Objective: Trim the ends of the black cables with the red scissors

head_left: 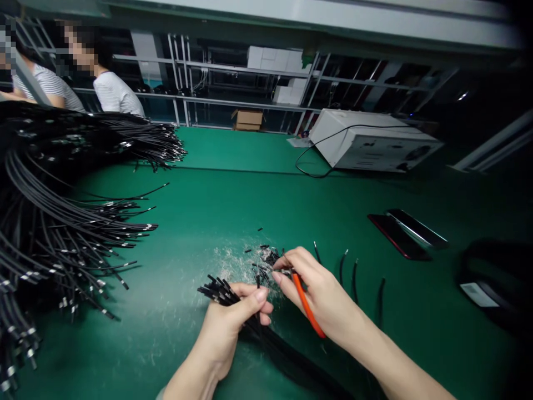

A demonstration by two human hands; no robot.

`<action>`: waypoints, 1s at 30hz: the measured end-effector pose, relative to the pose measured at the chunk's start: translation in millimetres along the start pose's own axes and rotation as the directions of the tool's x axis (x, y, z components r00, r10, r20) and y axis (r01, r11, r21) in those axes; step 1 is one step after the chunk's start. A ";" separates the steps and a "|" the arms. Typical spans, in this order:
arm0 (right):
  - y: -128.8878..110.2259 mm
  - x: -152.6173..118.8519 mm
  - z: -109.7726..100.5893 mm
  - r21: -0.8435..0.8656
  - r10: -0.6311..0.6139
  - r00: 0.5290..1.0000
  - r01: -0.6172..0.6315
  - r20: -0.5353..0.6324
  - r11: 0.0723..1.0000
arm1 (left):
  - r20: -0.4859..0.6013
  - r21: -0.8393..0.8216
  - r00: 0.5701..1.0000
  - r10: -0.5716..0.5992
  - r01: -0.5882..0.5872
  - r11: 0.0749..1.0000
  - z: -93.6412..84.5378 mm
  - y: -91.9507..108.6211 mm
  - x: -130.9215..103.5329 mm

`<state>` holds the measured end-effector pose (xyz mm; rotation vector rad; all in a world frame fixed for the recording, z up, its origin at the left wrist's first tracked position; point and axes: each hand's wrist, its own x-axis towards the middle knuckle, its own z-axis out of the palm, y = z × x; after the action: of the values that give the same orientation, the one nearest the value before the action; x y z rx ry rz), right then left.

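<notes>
My left hand [227, 328] is closed round a bundle of thin black cables [287, 355], whose ends fan out to the left of the thumb. One cable stands apart, pinched between thumb and fingers. Just to the right, my right hand [322, 289] grips a pair of pliers with an orange handle [307, 308]. The jaws are mostly hidden by my fingers and point toward the single cable. Short black offcuts [270, 256] and pale strand scraps [231, 261] lie on the green mat [216, 205] beyond my hands.
Large heaps of black cables [54, 200] fill the left side. Several loose cable ends [342, 266] lie right of my right hand. Farther right are two phone-like devices [400, 236] and a black roll [495, 272]. A white machine [370, 139] stands behind; two people sit at far left.
</notes>
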<state>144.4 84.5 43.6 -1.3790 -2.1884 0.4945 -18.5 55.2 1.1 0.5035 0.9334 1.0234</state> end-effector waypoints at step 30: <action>-2.3 12.3 -4.9 -0.694 -0.260 0.890 0.456 0.376 0.557 | -0.057 0.060 0.994 0.091 -0.088 0.994 -1.0 -4.6 6.3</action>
<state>141.3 94.9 51.6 -1.1832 -2.9664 -0.5669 -15.8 58.6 -5.4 0.5696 1.0024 1.1002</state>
